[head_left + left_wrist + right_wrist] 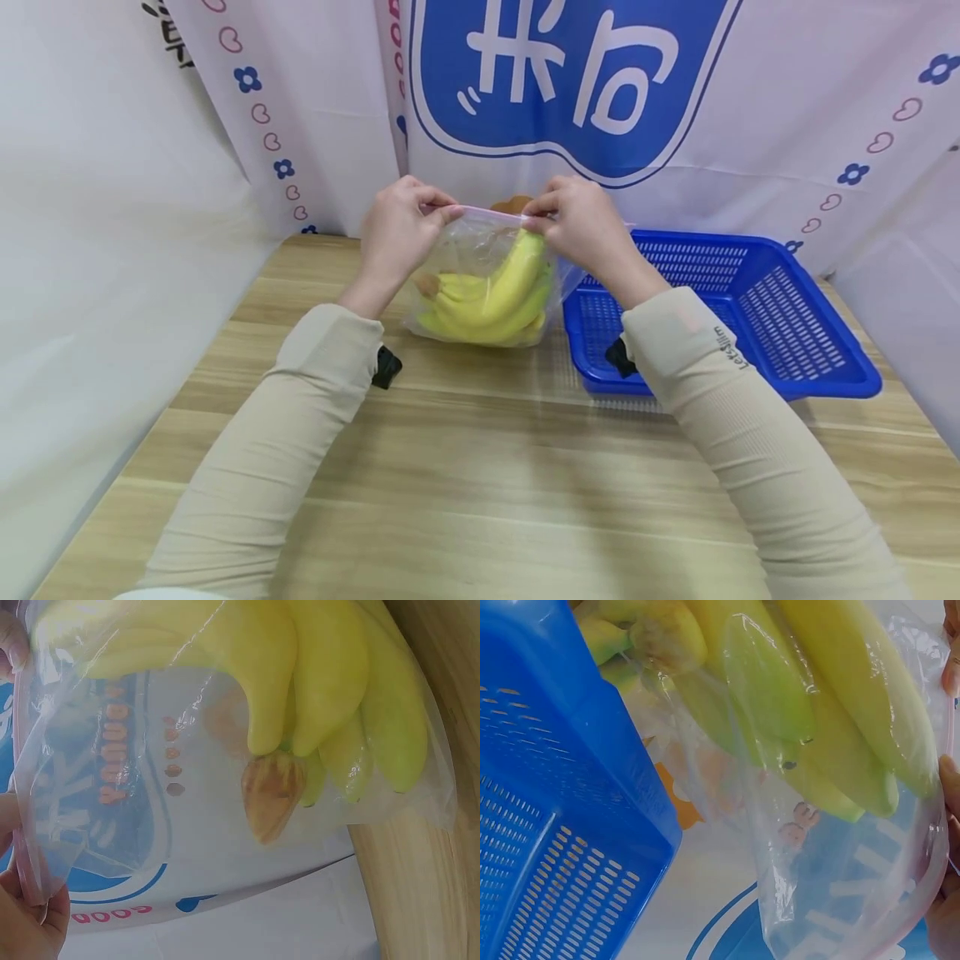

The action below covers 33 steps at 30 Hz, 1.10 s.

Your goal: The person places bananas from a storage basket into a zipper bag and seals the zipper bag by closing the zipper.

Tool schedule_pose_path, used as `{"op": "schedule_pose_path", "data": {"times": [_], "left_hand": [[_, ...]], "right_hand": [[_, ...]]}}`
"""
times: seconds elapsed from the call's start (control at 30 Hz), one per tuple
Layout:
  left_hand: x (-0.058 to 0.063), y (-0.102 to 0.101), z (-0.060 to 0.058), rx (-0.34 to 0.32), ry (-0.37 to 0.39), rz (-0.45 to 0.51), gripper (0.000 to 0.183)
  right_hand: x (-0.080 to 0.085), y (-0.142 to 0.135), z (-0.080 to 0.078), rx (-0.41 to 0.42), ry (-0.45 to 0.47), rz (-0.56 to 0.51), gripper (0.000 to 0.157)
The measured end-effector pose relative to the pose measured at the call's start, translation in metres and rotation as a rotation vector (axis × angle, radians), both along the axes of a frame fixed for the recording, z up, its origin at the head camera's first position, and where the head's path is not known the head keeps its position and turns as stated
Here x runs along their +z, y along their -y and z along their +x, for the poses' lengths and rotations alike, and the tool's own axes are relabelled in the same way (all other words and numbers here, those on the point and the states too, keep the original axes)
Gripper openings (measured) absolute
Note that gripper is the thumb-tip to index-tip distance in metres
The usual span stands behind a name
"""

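Note:
A clear zip bag (pixel 468 250) with a pink strip along its top edge stands on the table, holding a bunch of yellow bananas (pixel 487 304) with greenish parts. My left hand (pixel 405 221) pinches the top edge at its left end between thumb and fingers. Farther right along the same strip, my right hand (pixel 577 225) pinches it near a banana that reaches up to the edge. In the left wrist view the brown stem end (pixel 274 795) shows through the plastic. Several banana tips (pixel 877 795) point toward the strip in the right wrist view.
A blue slotted plastic basket (pixel 810 383) stands to the right of the bag, beneath my right forearm. Behind the bag a brown-orange shape (pixel 512 204) shows above its edge. A printed white cloth (pixel 337 150) hangs along the back of the wooden table (pixel 450 467).

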<state>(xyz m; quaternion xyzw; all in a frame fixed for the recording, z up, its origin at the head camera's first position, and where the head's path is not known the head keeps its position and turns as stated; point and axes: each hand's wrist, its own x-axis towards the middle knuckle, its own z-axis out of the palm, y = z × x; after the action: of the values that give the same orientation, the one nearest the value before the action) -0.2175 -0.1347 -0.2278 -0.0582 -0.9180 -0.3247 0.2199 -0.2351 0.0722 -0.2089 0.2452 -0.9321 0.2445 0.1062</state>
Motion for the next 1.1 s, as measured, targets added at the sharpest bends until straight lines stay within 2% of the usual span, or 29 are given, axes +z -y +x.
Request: {"op": "schedule_pose_path", "data": {"times": [0.23,0.4,0.63,1.1], "left_hand": [[-0.0008,0.0006,-0.0005,-0.004,0.008,-0.009,0.024],[-0.0013,-0.0016,-0.0009,-0.013,0.035,0.018,0.025],[-0.0016,-0.003,-0.0013,-0.015,0.035,0.069,0.024],[-0.0015,-0.0041,-0.0037,0.0,0.028,0.043,0.024]], "right_hand": [[-0.0033,-0.0048,-0.0015,0.001,-0.012,-0.012,0.021],[-0.0061,-0.0067,-0.0033,0.009,-0.018,-0.014,0.023],[-0.0081,-0.0063,-0.0055,0.05,-0.094,0.031,0.023],[-0.0031,-0.0074,-0.0053,0.027,-0.048,0.072,0.023]]}}
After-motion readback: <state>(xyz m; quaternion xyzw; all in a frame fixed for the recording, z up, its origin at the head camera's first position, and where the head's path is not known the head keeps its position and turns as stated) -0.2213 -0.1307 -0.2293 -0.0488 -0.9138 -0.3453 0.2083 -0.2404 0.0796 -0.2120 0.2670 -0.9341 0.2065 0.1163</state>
